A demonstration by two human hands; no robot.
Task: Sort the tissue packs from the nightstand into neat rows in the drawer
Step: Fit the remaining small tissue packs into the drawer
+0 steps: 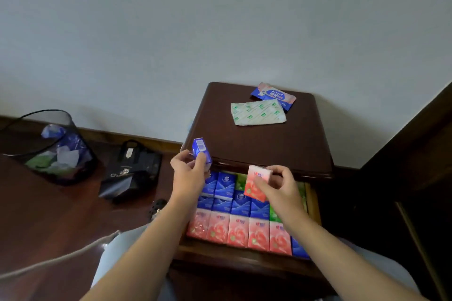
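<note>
The left hand pinches a blue tissue pack above the nightstand's front edge; the right hand grips a pink tissue pack over the open drawer. Inside, pink packs line the near row; blue packs sit behind them.

One head-worn camera looked forward and steeply down, close over the open drawer and nightstand.
</note>
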